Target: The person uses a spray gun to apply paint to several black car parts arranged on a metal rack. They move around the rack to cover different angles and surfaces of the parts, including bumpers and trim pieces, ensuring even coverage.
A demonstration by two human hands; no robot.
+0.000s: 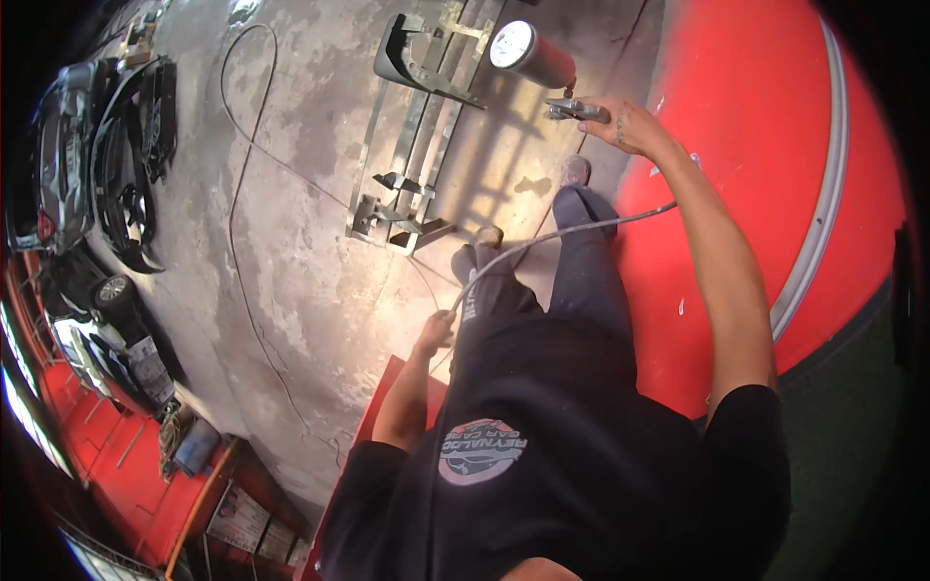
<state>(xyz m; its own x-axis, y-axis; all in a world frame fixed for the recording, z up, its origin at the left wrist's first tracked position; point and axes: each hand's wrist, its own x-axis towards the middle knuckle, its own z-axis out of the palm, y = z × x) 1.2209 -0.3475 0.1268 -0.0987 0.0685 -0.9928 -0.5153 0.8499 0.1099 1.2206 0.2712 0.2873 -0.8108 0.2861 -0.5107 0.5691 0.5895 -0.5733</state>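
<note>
My right hand [625, 126] is closed on a metal spray gun [572, 109] with a dark cylindrical cup [533, 58] with a white top, held out near the upper right. My left hand [436, 332] is lower, near my left leg, with fingers curled on a thin hose [459, 300]. A grey hose [542, 237] curves across my legs toward my right side. Ahead of me on the floor is a metal stand [392, 218], with a dark curved part [397, 58] on its upper end, a little left of the gun.
A red curved surface with a silver strip [823, 232] fills my right. Dark car bumpers [126, 165] lie at the far left, beside a car [107, 329]. Red shelving [107, 445] and a blue container [199, 450] are at lower left. A long hose [232, 213] trails over the concrete floor.
</note>
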